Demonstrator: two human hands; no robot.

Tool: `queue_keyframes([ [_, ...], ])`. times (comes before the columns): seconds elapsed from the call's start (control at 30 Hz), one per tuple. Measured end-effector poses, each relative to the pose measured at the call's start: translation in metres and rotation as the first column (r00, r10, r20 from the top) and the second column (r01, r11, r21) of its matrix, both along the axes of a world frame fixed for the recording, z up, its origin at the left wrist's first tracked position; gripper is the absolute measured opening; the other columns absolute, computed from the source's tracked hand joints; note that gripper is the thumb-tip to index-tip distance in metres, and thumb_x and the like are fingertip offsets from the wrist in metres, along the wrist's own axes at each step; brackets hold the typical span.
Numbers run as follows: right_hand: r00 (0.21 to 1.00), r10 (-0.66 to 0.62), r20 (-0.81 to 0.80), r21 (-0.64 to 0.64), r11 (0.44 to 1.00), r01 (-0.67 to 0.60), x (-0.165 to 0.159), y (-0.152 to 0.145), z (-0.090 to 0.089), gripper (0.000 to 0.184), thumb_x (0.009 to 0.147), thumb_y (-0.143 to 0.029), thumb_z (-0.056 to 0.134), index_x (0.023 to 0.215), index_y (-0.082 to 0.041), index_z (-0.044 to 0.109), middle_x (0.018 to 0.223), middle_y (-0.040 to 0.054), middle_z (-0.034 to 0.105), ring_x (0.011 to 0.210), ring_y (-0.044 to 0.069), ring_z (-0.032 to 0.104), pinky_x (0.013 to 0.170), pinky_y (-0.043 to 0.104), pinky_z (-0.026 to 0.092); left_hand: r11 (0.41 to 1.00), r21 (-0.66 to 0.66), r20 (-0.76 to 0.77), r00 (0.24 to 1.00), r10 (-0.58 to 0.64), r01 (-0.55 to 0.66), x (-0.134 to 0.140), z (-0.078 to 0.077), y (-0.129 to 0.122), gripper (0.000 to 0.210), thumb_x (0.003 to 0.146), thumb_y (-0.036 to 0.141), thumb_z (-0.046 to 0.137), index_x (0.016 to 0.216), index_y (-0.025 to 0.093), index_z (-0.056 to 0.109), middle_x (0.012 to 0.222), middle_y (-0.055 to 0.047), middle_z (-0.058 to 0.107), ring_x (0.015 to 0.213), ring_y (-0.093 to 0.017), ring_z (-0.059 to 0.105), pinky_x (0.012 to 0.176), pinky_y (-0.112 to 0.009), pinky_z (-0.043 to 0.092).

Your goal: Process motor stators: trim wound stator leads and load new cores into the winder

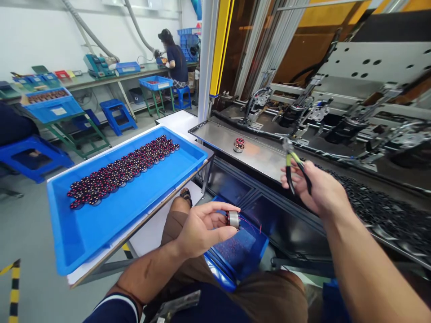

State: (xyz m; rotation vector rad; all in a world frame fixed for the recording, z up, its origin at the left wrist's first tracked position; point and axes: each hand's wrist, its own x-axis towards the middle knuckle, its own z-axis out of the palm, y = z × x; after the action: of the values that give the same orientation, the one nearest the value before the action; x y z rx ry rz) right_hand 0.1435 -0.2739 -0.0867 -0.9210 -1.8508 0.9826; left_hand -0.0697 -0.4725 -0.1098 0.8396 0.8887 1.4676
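Note:
My left hand [205, 224] grips a small motor stator [233, 219] with a silver rim between thumb and fingers, above my lap. A thin red wire [251, 223] trails from the stator to the right. In my right hand [313, 184] is a pair of cutting pliers [292, 157] with black and yellow-green handles, jaws pointing up and away from the stator. Two more wound stators [239, 145] sit close together on the metal ledge [218, 137] of the machine. To the left, a large blue tray [148, 193] holds rows of similar stators [117, 168].
Below my hands stands a blue bin [259, 249] with wire scraps in it. A heap of black parts [380, 202] lies along the right of the machine [353, 107]. Across the room a person [177, 60] sits at a bench; blue stools [117, 116] stand between.

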Motion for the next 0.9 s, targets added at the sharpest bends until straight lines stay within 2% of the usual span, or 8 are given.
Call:
queue_keyframes([
  [0.07, 0.995, 0.029, -0.090, -0.056, 0.998, -0.034, 0.011, -0.055, -0.012, 0.051, 0.092, -0.070, 0.048, 0.115, -0.026, 0.061, 0.094, 0.0078, 0.068, 0.068, 0.021, 0.066, 0.056, 0.035, 0.056, 1.000, 0.009, -0.003, 1.000, -0.001, 0.001, 0.003, 0.001, 0.000, 0.046, 0.065, 0.030, 0.089, 0.105, 0.011, 0.074, 0.082, -0.008, 0.073, 0.072, -0.013, 0.066, 0.072, -0.027, 0.057],
  [0.13, 0.987, 0.047, -0.156, -0.139, 0.988, -0.069, 0.020, -0.115, -0.030, 0.049, 0.089, -0.056, 0.064, 0.127, -0.027, 0.057, 0.102, 0.0086, 0.068, 0.072, 0.021, 0.067, 0.062, 0.034, 0.059, 1.000, 0.019, 0.001, 1.000, -0.007, 0.007, 0.006, 0.002, 0.001, 0.046, 0.065, 0.028, 0.089, 0.105, 0.011, 0.074, 0.084, -0.008, 0.074, 0.074, -0.014, 0.067, 0.072, -0.026, 0.058],
  [0.2, 0.991, 0.030, -0.129, -0.173, 0.984, -0.052, 0.025, -0.169, -0.049, 0.041, 0.088, -0.040, 0.071, 0.125, -0.026, 0.060, 0.092, 0.0067, 0.070, 0.073, 0.021, 0.069, 0.067, 0.031, 0.061, 0.999, 0.023, 0.006, 1.000, -0.027, 0.027, 0.011, 0.004, 0.002, 0.045, 0.065, 0.025, 0.089, 0.105, 0.011, 0.074, 0.084, -0.008, 0.074, 0.075, -0.014, 0.068, 0.073, -0.025, 0.058],
  [0.3, 0.993, 0.031, -0.112, -0.155, 0.987, -0.048, 0.027, -0.220, -0.068, 0.048, 0.088, -0.027, 0.071, 0.135, -0.030, 0.057, 0.099, 0.0072, 0.074, 0.078, 0.022, 0.072, 0.076, 0.033, 0.063, 0.997, 0.021, -0.004, 0.998, -0.069, 0.069, 0.020, 0.006, 0.004, 0.044, 0.066, 0.021, 0.088, 0.106, 0.012, 0.074, 0.085, -0.008, 0.075, 0.075, -0.013, 0.069, 0.073, -0.024, 0.058],
  [0.37, 0.997, 0.021, -0.069, -0.098, 0.995, -0.028, 0.027, -0.231, -0.073, 0.056, 0.088, -0.023, 0.069, 0.141, -0.031, 0.054, 0.110, 0.0083, 0.073, 0.090, 0.025, 0.073, 0.086, 0.036, 0.062, 0.996, 0.014, -0.025, 0.995, -0.093, 0.093, 0.027, 0.008, 0.005, 0.043, 0.067, 0.020, 0.087, 0.106, 0.012, 0.074, 0.086, -0.008, 0.076, 0.075, -0.013, 0.069, 0.072, -0.023, 0.058],
  [0.5, 1.000, -0.006, -0.006, 0.050, 0.999, 0.006, 0.027, -0.227, -0.070, 0.063, 0.088, -0.021, 0.067, 0.147, -0.030, 0.049, 0.129, 0.0095, 0.066, 0.113, 0.029, 0.067, 0.099, 0.043, 0.057, 0.993, 0.029, -0.085, 0.990, -0.111, 0.114, 0.037, 0.011, 0.002, 0.041, 0.069, 0.021, 0.086, 0.106, 0.012, 0.073, 0.086, -0.008, 0.076, 0.076, -0.014, 0.070, 0.072, -0.022, 0.058],
  [0.73, 0.994, 0.001, 0.106, 0.285, 0.958, -0.031, 0.024, -0.220, -0.069, 0.064, 0.091, -0.017, 0.059, 0.151, -0.027, 0.041, 0.134, 0.0091, 0.064, 0.120, 0.027, 0.063, 0.100, 0.038, 0.055, 0.997, 0.034, -0.131, 0.989, -0.065, 0.070, 0.038, 0.016, -0.003, 0.036, 0.070, 0.019, 0.085, 0.104, 0.013, 0.074, 0.084, -0.006, 0.075, 0.073, -0.012, 0.069, 0.071, -0.019, 0.057],
  [0.9, 0.992, -0.011, 0.129, 0.328, 0.944, -0.032, 0.025, -0.221, -0.069, 0.065, 0.090, -0.015, 0.057, 0.152, -0.025, 0.040, 0.133, 0.0094, 0.064, 0.118, 0.028, 0.065, 0.100, 0.038, 0.056, 0.999, 0.022, -0.105, 0.993, -0.044, 0.047, 0.038, 0.017, -0.003, 0.036, 0.067, 0.017, 0.086, 0.101, 0.013, 0.074, 0.084, -0.005, 0.075, 0.071, -0.010, 0.068, 0.070, -0.017, 0.056],
])
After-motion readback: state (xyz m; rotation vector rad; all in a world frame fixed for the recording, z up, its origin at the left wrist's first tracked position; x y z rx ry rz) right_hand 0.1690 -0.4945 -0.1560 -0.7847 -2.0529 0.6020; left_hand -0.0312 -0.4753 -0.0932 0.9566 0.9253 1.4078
